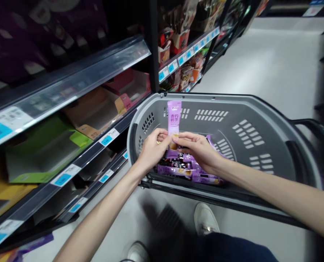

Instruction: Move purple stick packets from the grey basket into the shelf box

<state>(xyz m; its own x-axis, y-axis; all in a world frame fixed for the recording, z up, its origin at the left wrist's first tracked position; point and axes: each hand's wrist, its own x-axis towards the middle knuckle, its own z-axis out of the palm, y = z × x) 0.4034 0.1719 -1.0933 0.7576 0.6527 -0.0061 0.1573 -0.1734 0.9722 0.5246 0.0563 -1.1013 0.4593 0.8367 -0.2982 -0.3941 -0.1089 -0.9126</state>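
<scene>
A slim purple milk tea sachet (174, 118) stands upright between my two hands, over the grey shopping basket (249, 109). My left hand (155, 145) pinches its lower part from the left. From the right, the fingertips of my right hand (201, 150) close on the same sachet, thumb and fingers together. Below my hands, several more purple sachets (175, 171) lie in a heap at the near left of the basket. Part of that heap is hidden under my right hand.
On the left are store shelves with price labels (109, 137), a green carton (44, 153) and a brown carton (96, 109). Snack packs (187, 74) fill the shelves farther along. A pale floor aisle (246, 62) runs ahead. A white shoe (205, 218) shows below the basket.
</scene>
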